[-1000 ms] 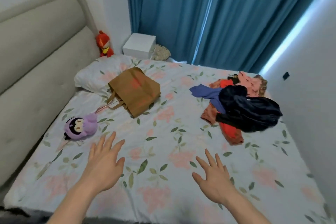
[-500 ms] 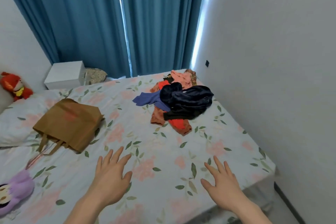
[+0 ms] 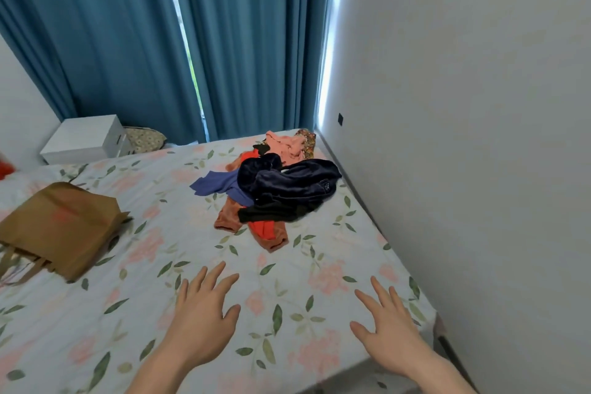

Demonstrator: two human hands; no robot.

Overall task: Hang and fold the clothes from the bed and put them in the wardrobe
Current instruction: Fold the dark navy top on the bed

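Head view, start of the task. The view has swung right since a second ago: the headboard and the purple toy have left the frame, the bag (image 3: 60, 227) has slid to the left edge, and the clothes (image 3: 271, 189) now sit near mid-frame against the right wall (image 3: 479, 137). Both hands have kept the same posture throughout. The left hand (image 3: 204, 320) and the right hand (image 3: 387, 326) are held palm-down over the near edge of the bed (image 3: 153, 345), fingers straight and spread, gripping nothing; whether they touch the sheet cannot be told.

The clothes lie in one heap toward the far right corner of the bed, well apart from both hands: a dark velvety garment on top, a blue piece at its left, orange and red pieces beneath, a pink one behind. None has been lifted, hung or folded.

Judged from this, the turn brings the heap into line for a first reach; the whole task remains to be done. No wardrobe is in view.

Writing: a small pale mark shows on the dark garment, and a faint red print on the bag; neither can be read.
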